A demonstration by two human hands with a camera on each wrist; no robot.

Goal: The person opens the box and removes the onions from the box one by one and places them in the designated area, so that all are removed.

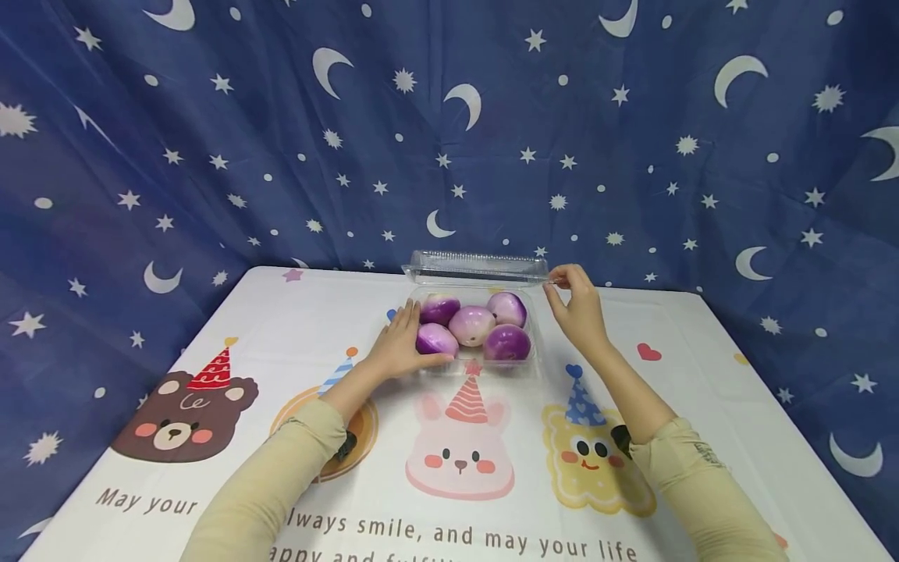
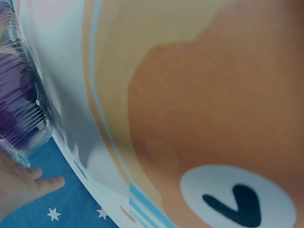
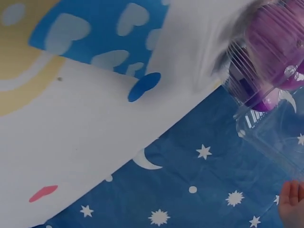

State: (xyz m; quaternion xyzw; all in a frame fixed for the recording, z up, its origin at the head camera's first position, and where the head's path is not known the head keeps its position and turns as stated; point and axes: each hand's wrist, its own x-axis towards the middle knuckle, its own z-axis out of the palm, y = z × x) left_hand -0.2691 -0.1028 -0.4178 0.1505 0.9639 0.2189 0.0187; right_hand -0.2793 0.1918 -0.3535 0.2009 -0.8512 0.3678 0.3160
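A clear plastic clamshell box (image 1: 535,343) stands at the middle of the table with its hinged lid (image 1: 485,267) raised at the back. Several round purple-and-white onions (image 1: 472,325) lie inside the base. My left hand (image 1: 399,343) rests against the box's left side, its fingers stretched along the wall and the thumb across the front corner. With thumb and fingertips, my right hand (image 1: 579,306) pinches the lid's right corner. In the right wrist view the lid (image 3: 270,137) leans out behind the onions, and the right hand (image 3: 292,204) shows at the lower right edge.
A white tablecloth (image 1: 316,304) with a printed bear, rabbit and biscuit face covers the table. Right behind the box hangs a dark blue curtain (image 1: 393,156) with moons and stars. The table's far edge lies close behind the box.
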